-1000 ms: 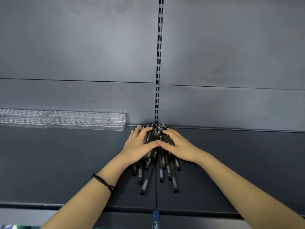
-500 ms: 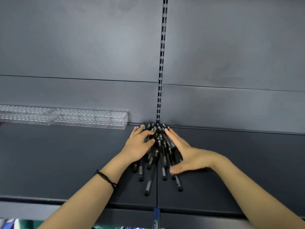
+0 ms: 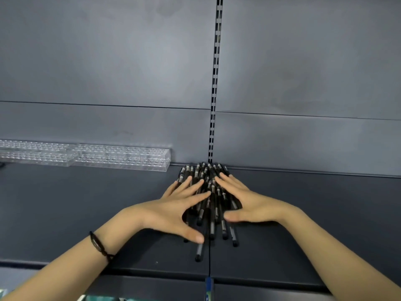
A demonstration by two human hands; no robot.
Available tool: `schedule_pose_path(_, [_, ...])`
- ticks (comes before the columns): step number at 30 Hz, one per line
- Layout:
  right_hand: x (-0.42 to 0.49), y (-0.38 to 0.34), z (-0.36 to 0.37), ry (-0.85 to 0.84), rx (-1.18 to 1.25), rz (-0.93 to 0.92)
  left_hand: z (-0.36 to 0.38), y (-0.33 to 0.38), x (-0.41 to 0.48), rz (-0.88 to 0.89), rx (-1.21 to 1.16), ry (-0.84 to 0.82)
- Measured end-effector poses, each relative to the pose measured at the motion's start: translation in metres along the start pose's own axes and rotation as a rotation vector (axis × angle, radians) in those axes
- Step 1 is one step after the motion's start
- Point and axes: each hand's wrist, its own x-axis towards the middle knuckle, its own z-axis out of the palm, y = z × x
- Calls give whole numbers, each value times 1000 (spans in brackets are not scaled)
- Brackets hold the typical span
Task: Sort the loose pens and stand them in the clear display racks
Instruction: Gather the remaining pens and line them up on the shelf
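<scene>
Pile of black pens (image 3: 208, 173) lies on the dark shelf (image 3: 65, 213), far ends against the back panel directly below the slotted upright (image 3: 214, 83), near ends fanned toward the shelf's front edge. Left hand (image 3: 173, 210) and right hand (image 3: 249, 203) are both spread flat with straight fingers, gripping nothing; one sits on each side of the pile, fingers lying over the pens. Clear racks (image 3: 121, 158) stand along the back panel, left of the pile and apart from it.

Two clear racks (image 3: 121, 158) sat at ten o'clock. One heap of black pens (image 3: 204, 172), too overlapped to count, sat at twelve. Two hands (image 3: 171, 211) showed, one wrist cord (image 3: 98, 246).
</scene>
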Motion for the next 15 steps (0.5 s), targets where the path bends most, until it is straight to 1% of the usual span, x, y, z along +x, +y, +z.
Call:
schedule_pose_path(3, [-6,-2,3,-107,-79,-10,8,1,-6,1,22,-26])
schedule_pose_path(5, [-5,-5,5,-132,-165,-1,9,1,-6,-12,30,-17])
schedule_pose_path(7, [-5,-6,7,-131,-177,9,8,3,-5,-28,28,-11])
schedule_pose_path(10, [-2,-6,10,-80,-172,11,6,3,-1,-39,11,20])
schedule_pose_path(13, [7,-7,13,38,-137,15,4,2,1,-44,-25,70])
schedule_pose_path(15, [10,-5,15,84,-117,2,5,7,-3,-14,-7,62])
